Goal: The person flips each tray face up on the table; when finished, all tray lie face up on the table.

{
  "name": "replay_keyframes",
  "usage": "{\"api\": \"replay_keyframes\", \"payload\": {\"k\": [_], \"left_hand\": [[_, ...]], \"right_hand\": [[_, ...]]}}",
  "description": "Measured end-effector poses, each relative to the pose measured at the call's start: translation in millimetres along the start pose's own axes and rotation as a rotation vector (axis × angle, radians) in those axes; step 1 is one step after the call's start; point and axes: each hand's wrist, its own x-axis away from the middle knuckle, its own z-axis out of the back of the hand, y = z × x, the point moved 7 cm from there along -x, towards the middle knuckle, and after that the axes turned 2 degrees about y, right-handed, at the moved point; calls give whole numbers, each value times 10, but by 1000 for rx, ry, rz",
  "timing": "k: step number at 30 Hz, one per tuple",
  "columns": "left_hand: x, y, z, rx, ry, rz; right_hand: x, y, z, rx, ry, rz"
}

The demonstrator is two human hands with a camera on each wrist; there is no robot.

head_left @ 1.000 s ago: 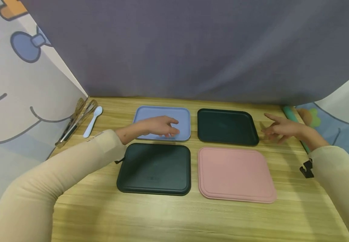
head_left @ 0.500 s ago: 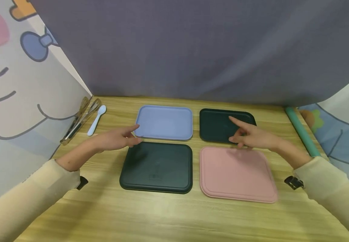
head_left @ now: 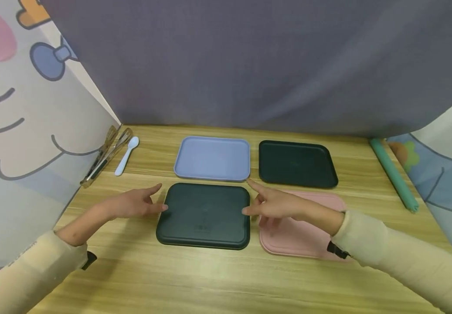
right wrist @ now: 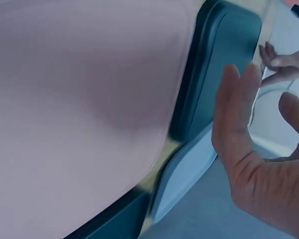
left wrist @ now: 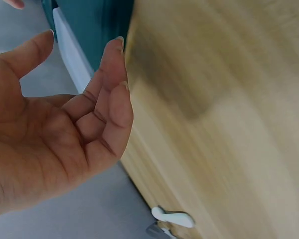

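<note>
In the head view my left hand (head_left: 135, 204) hovers at the left edge of the near dark green tray (head_left: 204, 218), its fingers relaxed and holding nothing. That tray looks flat-topped, perhaps lying face down. My right hand (head_left: 276, 205) reaches over the pink flat-topped tray (head_left: 302, 240), fingertips close to the green tray's right edge. Whether either hand touches the tray I cannot tell. The left wrist view shows the left palm (left wrist: 50, 134) bare, with loosely bent fingers. Seen from the right wrist, the right hand (right wrist: 259, 164) has extended fingers and nothing in it.
Behind lie a blue tray (head_left: 212, 158) and a second dark green tray (head_left: 297, 165). A light blue spoon (head_left: 127, 156) and some tongs or whisk-like tools (head_left: 110, 152) lie at the left. A green roll (head_left: 394, 174) lies along the right edge; a grey curtain (head_left: 241, 65) hangs behind.
My left hand has come back from over the blue tray to the near green tray's left side. My right hand has swept left from the far right to its right side.
</note>
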Motion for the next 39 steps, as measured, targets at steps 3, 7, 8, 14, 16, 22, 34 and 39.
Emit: {"api": "replay_keyframes", "payload": {"k": [3,7,8,14,16,22,34,39], "left_hand": [[6,-41,-75,-32,-5,1],[10,-52,-163,-13,-13,4],[12,-55,-186,2,-18,7],[29,-98,-259,34,-23,-16],[37,-111,-276,22,-25,-19],[82,-118,-318,-33,-11,5],[108,-102,-362,18,-11,-16],[113,-168,-366,113,-40,-16]], "right_hand": [[-37,-14,-137,-5,-45,-55],[-89,13,-235,-14,-67,-96],[-103,28,-248,-19,-68,-106],[-168,152,-276,-53,-57,-175],[-190,183,-282,-60,-53,-187],[-241,204,-311,-80,-40,-210],[-292,191,-325,-110,-41,-217],[-295,191,-337,-104,-43,-233]]}}
